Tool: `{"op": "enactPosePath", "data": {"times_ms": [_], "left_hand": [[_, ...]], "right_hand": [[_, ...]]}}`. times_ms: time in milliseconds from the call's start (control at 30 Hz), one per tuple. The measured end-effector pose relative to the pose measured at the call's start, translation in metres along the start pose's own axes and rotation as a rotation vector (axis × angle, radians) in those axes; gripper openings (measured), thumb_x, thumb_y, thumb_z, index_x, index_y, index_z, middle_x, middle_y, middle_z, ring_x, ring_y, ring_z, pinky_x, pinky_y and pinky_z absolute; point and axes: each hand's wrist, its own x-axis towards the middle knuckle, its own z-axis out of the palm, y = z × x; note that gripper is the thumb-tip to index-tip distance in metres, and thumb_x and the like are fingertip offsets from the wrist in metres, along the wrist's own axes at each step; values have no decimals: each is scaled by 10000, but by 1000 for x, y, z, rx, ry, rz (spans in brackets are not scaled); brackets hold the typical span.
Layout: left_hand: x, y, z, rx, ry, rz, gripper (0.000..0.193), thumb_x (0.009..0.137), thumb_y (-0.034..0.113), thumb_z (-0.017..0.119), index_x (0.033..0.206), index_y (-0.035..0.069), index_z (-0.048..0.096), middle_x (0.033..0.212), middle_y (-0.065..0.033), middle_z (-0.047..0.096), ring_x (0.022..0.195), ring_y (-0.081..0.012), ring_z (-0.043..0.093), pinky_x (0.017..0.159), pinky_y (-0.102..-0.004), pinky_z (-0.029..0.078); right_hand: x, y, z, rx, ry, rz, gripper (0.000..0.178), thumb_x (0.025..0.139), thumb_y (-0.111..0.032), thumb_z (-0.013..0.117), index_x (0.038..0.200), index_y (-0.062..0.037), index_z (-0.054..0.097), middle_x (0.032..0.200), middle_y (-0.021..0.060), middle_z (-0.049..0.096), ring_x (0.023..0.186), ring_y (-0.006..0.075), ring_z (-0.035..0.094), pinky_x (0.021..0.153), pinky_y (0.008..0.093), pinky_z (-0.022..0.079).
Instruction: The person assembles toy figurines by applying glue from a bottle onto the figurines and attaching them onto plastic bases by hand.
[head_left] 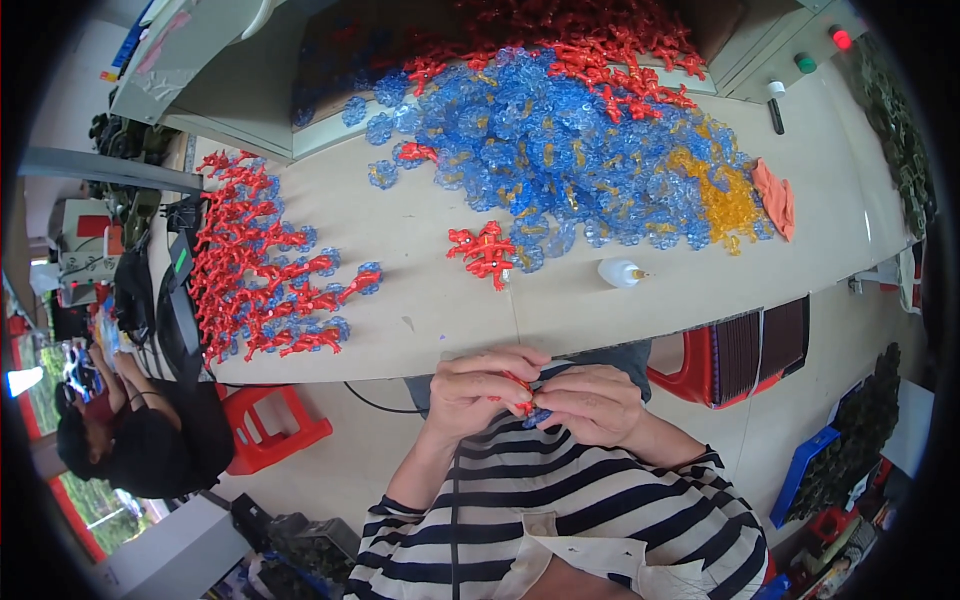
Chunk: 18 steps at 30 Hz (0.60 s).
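Close to my body, at the table's near edge, both hands are closed and almost touching. Between the fingers of my left hand point(478, 392) is a small red plastic figure point(522, 382), mostly covered. My right hand point(592, 402) pinches a clear blue plastic piece point(537, 417) against its lower end; whether the two are joined is hidden. Beyond them, a few loose red figures point(484, 252) lie on the table. A white squeeze bottle point(622, 272) with a yellowish tip lies to their right. At the left are rows of red figures on blue pieces point(260, 260).
A large heap of clear blue pieces point(540, 130) covers the far table, with yellow pieces point(728, 200), an orange cloth point(774, 198) and red figures point(620, 50) around it. Red stools point(275, 425) flank me. A person point(130, 430) sits far left. A marker point(776, 112) lies far right.
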Motion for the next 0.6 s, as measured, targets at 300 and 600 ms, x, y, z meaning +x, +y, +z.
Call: {"op": "enactPosePath", "data": {"times_ms": [300, 600], "left_hand": [[11, 20, 14, 438, 56, 94, 110, 639, -46, 659, 732, 12, 650, 823, -101, 634, 843, -313, 639, 685, -350, 535], [8, 25, 11, 467, 87, 41, 160, 613, -61, 652, 756, 10, 660, 838, -94, 635, 864, -272, 633, 736, -338, 516]], "right_hand": [[-9, 21, 3, 222, 88, 122, 233, 594, 42, 716, 813, 31, 637, 757, 136, 649, 703, 263, 652, 631, 314, 523], [-8, 22, 8, 263, 81, 161, 220, 609, 58, 708, 816, 29, 640, 750, 135, 652, 698, 248, 651, 636, 304, 520]]}}
